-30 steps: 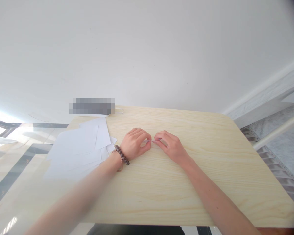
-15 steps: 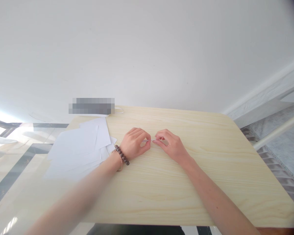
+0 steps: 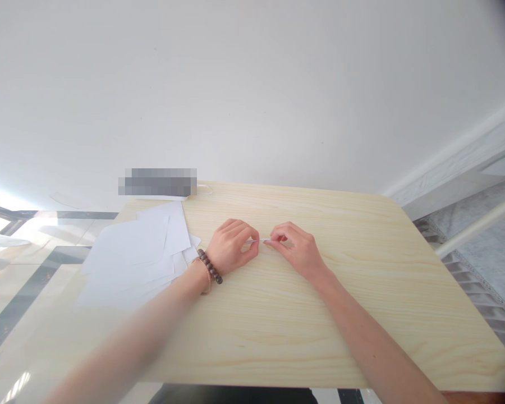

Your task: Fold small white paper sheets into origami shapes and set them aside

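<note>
A thin white strip, seemingly paper (image 3: pixel 265 240), stretches between my two hands above the table's middle. My left hand (image 3: pixel 234 245) pinches it between thumb and forefinger, and a short bit shows inside the ring of those fingers. Its other end is pinched by my right hand (image 3: pixel 297 247), thumb below and curled fingers above. A small gap separates the fingertips of the two hands. Dark beads and a thin bracelet (image 3: pixel 209 268) circle my left wrist.
Loose white paper sheets (image 3: pixel 124 247) overlap on the left side of the wood-grain table (image 3: pixel 278 336). At the back left sits a blurred-out grey object (image 3: pixel 160 182) with a white cord loop beside it. A white wall (image 3: pixel 252 101) rises behind the table.
My right hand has shifted slightly to the right, so more of the white strip shows between the hands. My left hand has stayed in place.
</note>
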`<move>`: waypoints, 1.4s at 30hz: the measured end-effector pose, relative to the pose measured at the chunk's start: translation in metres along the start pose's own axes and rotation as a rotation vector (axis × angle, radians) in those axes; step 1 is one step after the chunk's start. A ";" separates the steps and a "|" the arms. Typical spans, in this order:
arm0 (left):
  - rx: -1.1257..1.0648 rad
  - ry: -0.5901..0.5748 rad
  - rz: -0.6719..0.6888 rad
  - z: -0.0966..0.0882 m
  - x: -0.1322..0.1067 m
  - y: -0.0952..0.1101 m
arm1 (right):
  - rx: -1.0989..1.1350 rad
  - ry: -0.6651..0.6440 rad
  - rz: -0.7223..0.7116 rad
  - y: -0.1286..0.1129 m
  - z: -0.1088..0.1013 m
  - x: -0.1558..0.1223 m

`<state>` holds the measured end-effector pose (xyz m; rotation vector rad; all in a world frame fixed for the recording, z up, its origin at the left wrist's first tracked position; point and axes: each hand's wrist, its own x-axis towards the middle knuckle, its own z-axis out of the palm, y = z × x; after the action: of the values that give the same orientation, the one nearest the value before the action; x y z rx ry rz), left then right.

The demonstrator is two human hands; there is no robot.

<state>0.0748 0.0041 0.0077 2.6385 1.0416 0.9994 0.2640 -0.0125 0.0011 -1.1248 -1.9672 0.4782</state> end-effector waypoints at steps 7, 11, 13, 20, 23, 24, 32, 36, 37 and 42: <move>-0.001 -0.008 -0.006 0.000 0.000 0.000 | 0.001 -0.003 0.020 -0.001 0.000 0.000; -0.006 -0.023 -0.016 0.000 0.000 -0.001 | -0.015 -0.029 0.029 0.000 -0.001 0.000; -0.015 -0.042 -0.030 0.001 -0.001 -0.002 | -0.033 -0.043 0.030 0.001 -0.002 0.000; -0.019 -0.085 -0.117 0.005 -0.009 -0.009 | -0.026 -0.003 0.043 0.004 -0.003 0.000; -0.028 -0.076 -0.117 0.005 -0.010 -0.010 | -0.026 0.002 0.046 0.003 -0.003 0.001; -0.027 -0.071 -0.107 0.005 -0.010 -0.010 | -0.029 0.000 0.042 0.002 -0.003 0.001; -0.151 -0.115 -0.229 -0.002 -0.002 -0.004 | 0.055 -0.013 0.092 0.003 -0.003 0.000; -0.267 -0.134 -0.312 -0.005 -0.001 -0.002 | 0.166 -0.050 0.164 -0.002 -0.003 0.000; -0.284 -0.131 -0.340 -0.005 -0.001 -0.002 | 0.183 -0.051 0.173 -0.003 -0.003 0.000; -0.341 -0.161 -0.469 -0.006 -0.001 -0.002 | 0.247 -0.032 0.251 -0.002 -0.002 0.002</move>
<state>0.0697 0.0041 0.0110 2.0325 1.2418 0.7639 0.2637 -0.0125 0.0046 -1.2136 -1.7439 0.8521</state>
